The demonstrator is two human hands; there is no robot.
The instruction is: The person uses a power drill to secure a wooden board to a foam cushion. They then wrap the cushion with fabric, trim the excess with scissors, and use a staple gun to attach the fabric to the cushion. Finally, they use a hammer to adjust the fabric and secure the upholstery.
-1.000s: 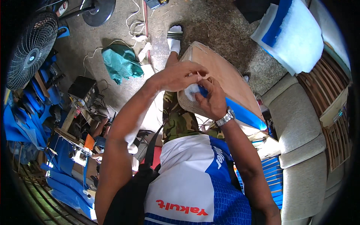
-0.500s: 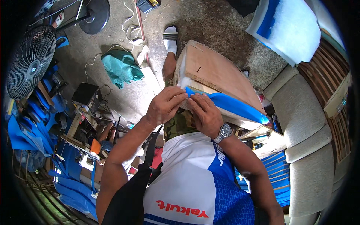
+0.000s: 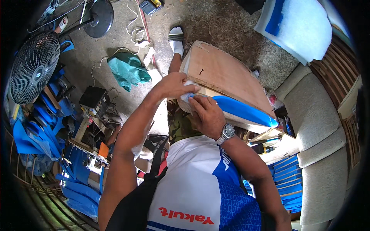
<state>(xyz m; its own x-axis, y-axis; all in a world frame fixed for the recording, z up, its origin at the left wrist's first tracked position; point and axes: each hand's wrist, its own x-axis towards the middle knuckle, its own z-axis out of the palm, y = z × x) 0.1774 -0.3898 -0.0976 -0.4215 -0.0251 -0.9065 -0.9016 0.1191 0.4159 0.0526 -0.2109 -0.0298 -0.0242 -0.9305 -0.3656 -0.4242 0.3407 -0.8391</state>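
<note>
A padded seat frame with a wooden board (image 3: 229,73) on top leans across my lap, one dark nail (image 3: 201,72) lying on the board. At its near left corner my left hand (image 3: 174,85) is closed on a tuft of white fibre padding (image 3: 189,83), thumb pointing right. Just below, my right hand (image 3: 209,114), wearing a wristwatch, presses its bent fingers on the end of a strip of blue foam (image 3: 241,109), which runs along the frame's near side. Beige fabric (image 3: 246,124) shows under the foam. My fingertips partly hide that corner.
A grey sofa (image 3: 312,111) stands at the right, with a white padded sheet (image 3: 302,32) beyond it. At the left are a floor fan (image 3: 36,71), a sewing machine (image 3: 92,163) and blue foam pieces (image 3: 42,131). A green cloth (image 3: 127,71) and a cable (image 3: 133,29) lie on the floor.
My left hand has moved up and right over the corner, onto the white padding. My right hand has shifted slightly down and left.
</note>
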